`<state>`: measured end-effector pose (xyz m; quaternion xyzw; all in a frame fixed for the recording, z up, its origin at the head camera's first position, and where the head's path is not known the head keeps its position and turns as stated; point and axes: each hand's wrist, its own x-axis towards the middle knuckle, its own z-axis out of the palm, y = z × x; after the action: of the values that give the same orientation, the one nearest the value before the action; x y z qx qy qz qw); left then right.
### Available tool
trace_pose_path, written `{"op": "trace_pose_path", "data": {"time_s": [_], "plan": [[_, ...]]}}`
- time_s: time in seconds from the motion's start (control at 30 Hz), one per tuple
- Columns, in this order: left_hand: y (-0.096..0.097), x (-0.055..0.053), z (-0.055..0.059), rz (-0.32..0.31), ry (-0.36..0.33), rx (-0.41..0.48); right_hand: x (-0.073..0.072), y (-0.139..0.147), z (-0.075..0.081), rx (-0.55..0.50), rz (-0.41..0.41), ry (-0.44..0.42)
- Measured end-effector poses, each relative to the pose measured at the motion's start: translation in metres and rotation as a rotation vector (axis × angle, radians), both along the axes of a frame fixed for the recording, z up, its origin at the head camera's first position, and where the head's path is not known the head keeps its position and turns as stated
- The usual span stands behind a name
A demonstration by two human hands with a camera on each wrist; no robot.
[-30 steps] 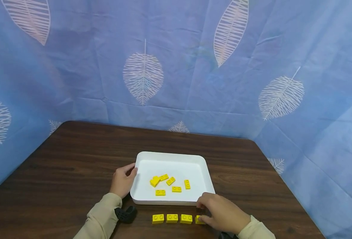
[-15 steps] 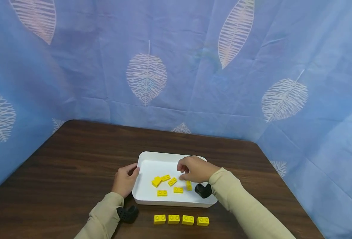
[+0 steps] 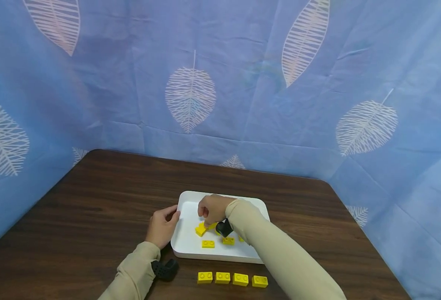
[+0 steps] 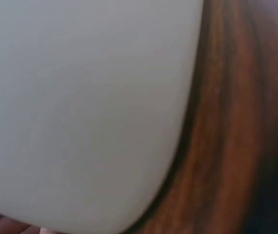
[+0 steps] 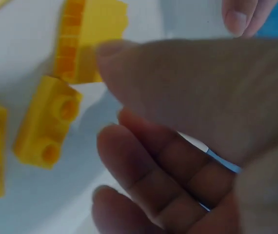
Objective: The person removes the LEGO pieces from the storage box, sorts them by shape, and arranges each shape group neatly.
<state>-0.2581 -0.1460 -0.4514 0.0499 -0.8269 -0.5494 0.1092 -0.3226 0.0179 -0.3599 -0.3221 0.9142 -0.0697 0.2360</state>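
A white tray (image 3: 216, 257) holds several loose yellow toy bricks. At its left side my left hand (image 3: 162, 227) holds the rim, thumb and fingers against the edge; the left wrist view is mostly filled by the tray wall (image 4: 90, 112). My right hand (image 3: 213, 208) reaches over the tray's middle, above the bricks. Up close in the right wrist view, its thumb overlaps a yellow brick (image 5: 105, 24) lying on its side, while the other fingers are loosely bent below, not around it. A two-stud brick (image 5: 44, 129) lies right beside that one. The right forearm hides part of the tray.
In front of the tray, a row of two-stud yellow bricks (image 3: 222, 278) stands on the dark wooden table (image 3: 111, 200). A blue leaf-patterned cloth (image 3: 242, 104) hangs behind and along the sides. Both wrists carry black straps (image 3: 165, 271).
My right hand has let go of the rightmost brick in the front row and moved up and left into the tray. The left hand stays at the tray's rim.
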Motion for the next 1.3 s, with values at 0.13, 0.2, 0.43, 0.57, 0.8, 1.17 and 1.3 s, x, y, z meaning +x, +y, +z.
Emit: {"op": "trace_pose_path", "data": {"time_s": [0.13, 0.2, 0.43, 0.57, 0.8, 1.17, 1.3], "plan": [[0.000, 0.000, -0.001, 0.001, 0.003, -0.001, -0.004, -0.008, -0.001, 0.047, 0.001, -0.045], [0.000, -0.001, -0.001, 0.003, 0.009, -0.004, -0.005, -0.010, -0.001, 0.067, 0.000, -0.072], [0.002, -0.001, 0.003, -0.002, 0.005, -0.012, -0.004, -0.008, -0.002, 0.096, -0.016, -0.118], [0.002, -0.001, 0.002, -0.004, 0.024, -0.019, -0.002, -0.007, -0.003, 0.096, -0.017, -0.115], [0.000, -0.001, -0.001, 0.008, 0.009, -0.010, 0.004, -0.008, -0.006, 0.121, 0.000, -0.081], [0.003, 0.001, 0.001, 0.005, -0.006, 0.004, 0.014, 0.019, 0.007, -0.090, 0.029, 0.028], [0.002, 0.003, 0.001, -0.002, -0.006, 0.007, 0.026, 0.048, 0.011, -0.199, 0.030, 0.074]]}}
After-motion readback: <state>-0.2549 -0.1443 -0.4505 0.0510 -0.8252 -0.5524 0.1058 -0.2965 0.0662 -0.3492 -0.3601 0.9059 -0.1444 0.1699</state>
